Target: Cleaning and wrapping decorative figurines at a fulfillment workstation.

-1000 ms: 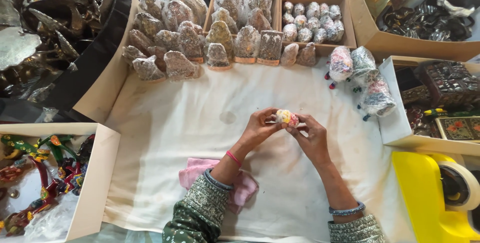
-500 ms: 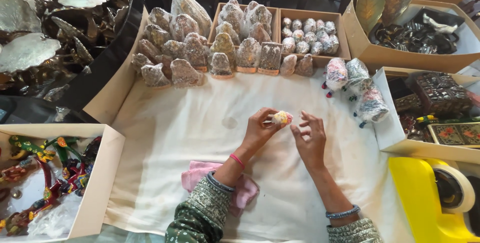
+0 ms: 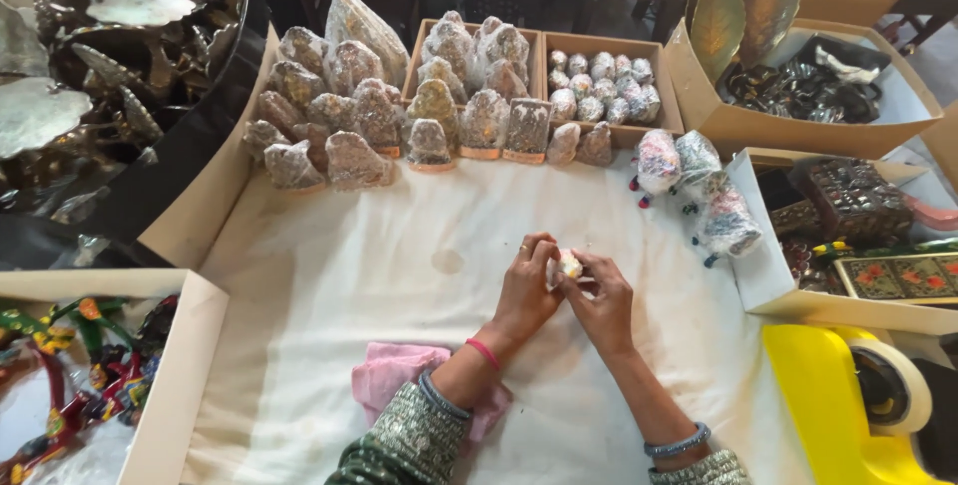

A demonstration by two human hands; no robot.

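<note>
Both hands meet over the middle of a white cloth. My left hand and my right hand pinch a small pale, egg-like ornament between their fingertips. The left wrist wears a red band, the right a blue bangle. A pink cloth lies under my left forearm. Beyond the hands stand several plastic-wrapped figurines in rows.
Open cardboard boxes ring the cloth: small wrapped eggs at the back, dark metal pieces far right, colourful painted figures at left. Three wrapped bundles lie right of the hands. A yellow tape dispenser sits lower right. Metal leaf ware fills the upper left.
The view has shifted slightly. Both hands stay together on the small ornament, working it between the fingers, and have drifted a little lower on the cloth.
</note>
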